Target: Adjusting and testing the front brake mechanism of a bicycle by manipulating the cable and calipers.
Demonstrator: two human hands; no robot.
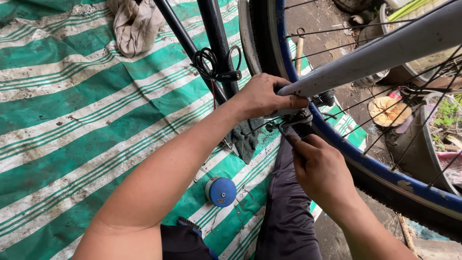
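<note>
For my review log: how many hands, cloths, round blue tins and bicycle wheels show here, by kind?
Hands: 2, left hand, right hand
Cloths: 2, beige cloth, dark rag
Round blue tin: 1
Bicycle wheel: 1
Total: 6

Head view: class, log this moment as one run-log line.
left hand: grips grey frame tube | right hand: at rim brake | blue-rimmed wheel: beside hands | blue round tin: on striped tarp

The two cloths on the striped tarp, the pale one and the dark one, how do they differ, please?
The pale cloth is beige and lies bunched in the open near the top edge. The dark cloth is grey-green and lies partly hidden under the left hand. Both lie crumpled on the tarp.
</note>
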